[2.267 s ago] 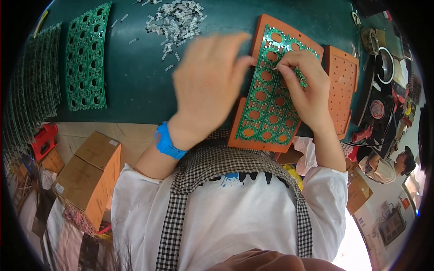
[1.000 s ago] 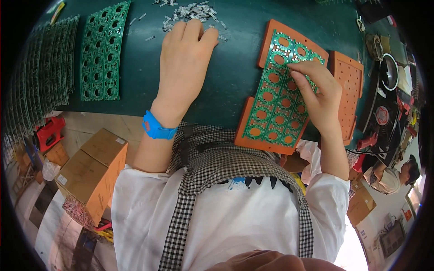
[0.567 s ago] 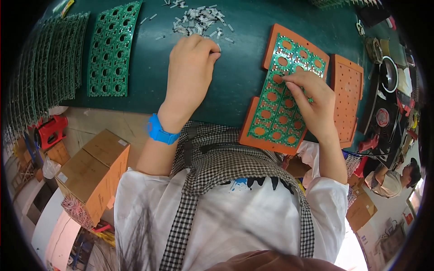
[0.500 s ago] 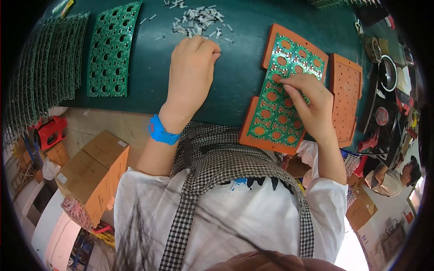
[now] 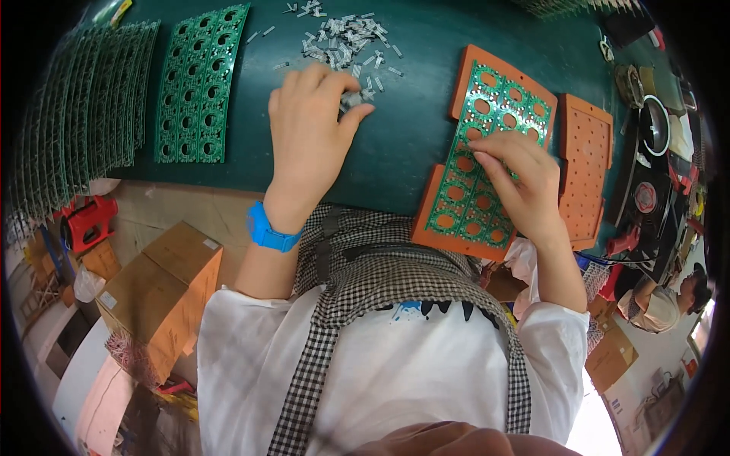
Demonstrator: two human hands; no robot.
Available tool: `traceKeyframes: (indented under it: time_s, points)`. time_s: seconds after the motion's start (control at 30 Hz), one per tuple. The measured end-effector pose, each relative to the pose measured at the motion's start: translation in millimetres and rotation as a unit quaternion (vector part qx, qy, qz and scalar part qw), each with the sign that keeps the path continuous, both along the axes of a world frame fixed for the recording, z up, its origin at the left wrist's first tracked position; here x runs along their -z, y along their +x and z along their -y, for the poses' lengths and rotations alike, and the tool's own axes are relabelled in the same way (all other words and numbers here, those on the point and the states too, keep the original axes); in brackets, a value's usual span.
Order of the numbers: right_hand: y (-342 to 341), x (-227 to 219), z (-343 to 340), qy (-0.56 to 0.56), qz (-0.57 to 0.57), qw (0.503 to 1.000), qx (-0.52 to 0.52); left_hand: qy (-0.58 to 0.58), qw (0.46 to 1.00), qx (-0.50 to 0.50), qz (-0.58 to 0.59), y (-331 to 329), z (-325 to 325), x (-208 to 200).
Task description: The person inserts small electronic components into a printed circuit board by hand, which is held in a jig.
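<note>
My left hand [image 5: 308, 131] is above the dark green table [image 5: 399, 163], near the lower side of a loose pile of small clear parts [image 5: 348, 36]. Its thumb and first finger stand apart, and a few of these parts show in the gap; whether the fingers touch them, I cannot tell. The other fingers are bent and their tips are hidden from me. My right hand [image 5: 527, 176] is over the green circuit panel [image 5: 469, 197], which has round holes in rows and lies on an orange-brown tray [image 5: 427, 209], a little tilted in front of me on the right. Here my thumb and first finger come close together at the left part of the panel; if something small is between their tips, I cannot tell. A second orange-brown tray [image 5: 585, 163] lies just to the right. At left, another green panel [image 5: 192, 95] lies flat, beside a row of upright panels [image 5: 84, 114].
</note>
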State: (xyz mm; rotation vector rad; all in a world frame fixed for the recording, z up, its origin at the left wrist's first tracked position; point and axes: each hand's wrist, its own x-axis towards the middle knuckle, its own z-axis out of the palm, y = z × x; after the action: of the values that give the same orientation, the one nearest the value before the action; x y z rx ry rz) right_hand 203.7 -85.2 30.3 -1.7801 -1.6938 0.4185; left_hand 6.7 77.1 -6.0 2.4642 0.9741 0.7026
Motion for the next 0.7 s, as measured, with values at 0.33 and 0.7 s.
traceKeyframes:
  time_s: [0.33, 0.7]
  points:
    - [-2.2, -0.4, -0.2, 0.005, -0.024, 1.000, -0.004, -0.130, 0.986, 0.014, 0.105, 11.5, -2.4, -5.0]
    - [-14.3, -0.5, -11.3, 0.012, -0.163, 0.986, 0.030, -0.480, 0.844, 0.092, 0.221, 28.9, 57.3, -25.4]
